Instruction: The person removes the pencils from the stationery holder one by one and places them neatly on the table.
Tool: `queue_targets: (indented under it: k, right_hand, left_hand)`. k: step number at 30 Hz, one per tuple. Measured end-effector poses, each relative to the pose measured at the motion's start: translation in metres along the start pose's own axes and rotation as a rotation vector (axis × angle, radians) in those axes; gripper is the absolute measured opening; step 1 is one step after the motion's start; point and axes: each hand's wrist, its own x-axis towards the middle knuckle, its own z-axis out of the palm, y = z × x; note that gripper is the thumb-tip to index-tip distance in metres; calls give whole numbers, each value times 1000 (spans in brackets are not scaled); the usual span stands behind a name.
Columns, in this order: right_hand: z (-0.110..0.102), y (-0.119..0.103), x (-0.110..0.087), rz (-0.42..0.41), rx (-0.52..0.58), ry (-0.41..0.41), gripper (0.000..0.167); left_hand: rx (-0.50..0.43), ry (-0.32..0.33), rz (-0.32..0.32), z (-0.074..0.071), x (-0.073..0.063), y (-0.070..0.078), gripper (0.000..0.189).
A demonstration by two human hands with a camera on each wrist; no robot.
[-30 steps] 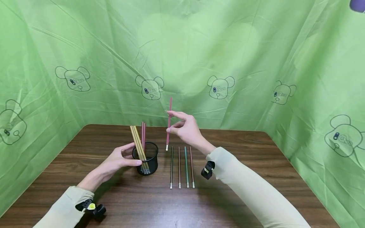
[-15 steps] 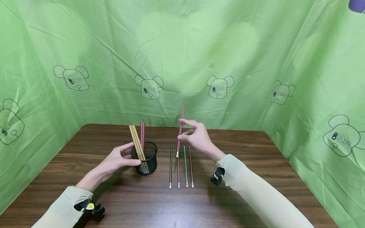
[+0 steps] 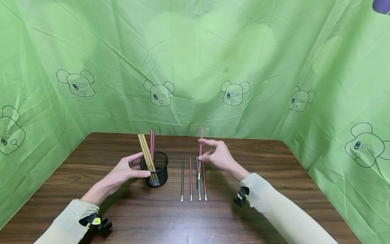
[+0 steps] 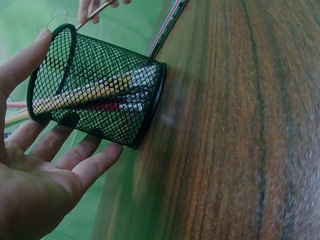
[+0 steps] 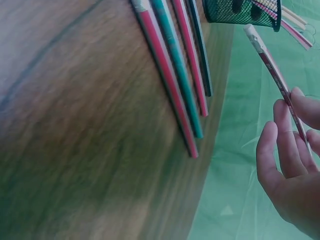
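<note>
My left hand [image 3: 125, 168] holds a black mesh pencil cup [image 3: 162, 177] upright on the table, thumb on one side and fingers round the other. Inside the cup lean several yellow pencils [image 3: 145, 150] and a few dark red pencils [image 3: 152, 140], eraser ends down. My right hand [image 3: 221, 156] pinches a pink-red pencil [image 5: 274, 73] near-upright, its white eraser end pointing down. In the head view that pencil overlaps a teal pencil [image 3: 199, 191] on the table. Beside the teal one lie a black pencil [image 3: 182, 179] and two reddish pencils, one left [image 3: 191, 179] and one right [image 3: 205, 184].
The brown wooden table [image 3: 128, 217] has its far edge close to a green curtain [image 3: 195, 51] printed with bear heads. The curtain also closes off both sides. A purple object [image 3: 381, 6] shows at the top right corner.
My right hand has moved right and lower with the pink-red pencil, from beside the cup to over the row of lying pencils. The left hand keeps its hold on the cup.
</note>
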Motion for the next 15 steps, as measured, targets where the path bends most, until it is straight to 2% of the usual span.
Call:
queue_targets:
  k: [6,15]
  right_hand:
    - [-7,14,-9,65,15,-35,68]
    - [-19,33,-21,114,36,-96,65]
  left_hand:
    - [-1,2,6,1,0,1,95]
    - [9,2,-6,0,0,1,96]
